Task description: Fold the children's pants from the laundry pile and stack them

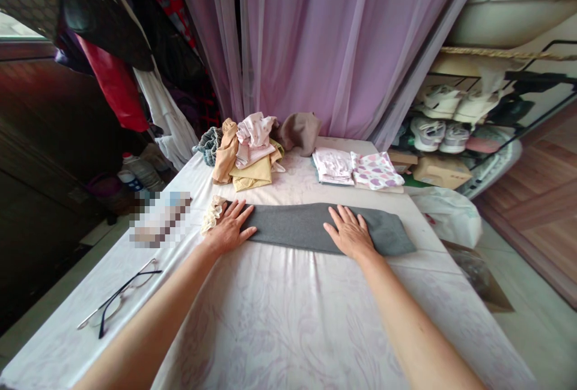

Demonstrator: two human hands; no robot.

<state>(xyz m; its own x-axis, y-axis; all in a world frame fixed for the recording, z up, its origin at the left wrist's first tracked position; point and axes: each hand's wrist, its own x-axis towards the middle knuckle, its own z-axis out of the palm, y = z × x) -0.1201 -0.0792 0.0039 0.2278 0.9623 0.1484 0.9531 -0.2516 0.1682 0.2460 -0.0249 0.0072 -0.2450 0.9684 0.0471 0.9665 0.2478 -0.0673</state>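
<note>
the left hand (228, 229) and the right hand (349, 234) lie flat with fingers spread on a long folded gray cloth (306, 228), not gripping it, on a pale sheet (288, 324).

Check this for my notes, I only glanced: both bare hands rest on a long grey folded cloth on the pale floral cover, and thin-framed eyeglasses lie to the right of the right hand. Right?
Not quite: the thin-framed eyeglasses lie to the left of the left hand, beside the left forearm, not to the right of the right hand, as the head view shows. Both hands do rest on the long grey folded cloth.
</note>
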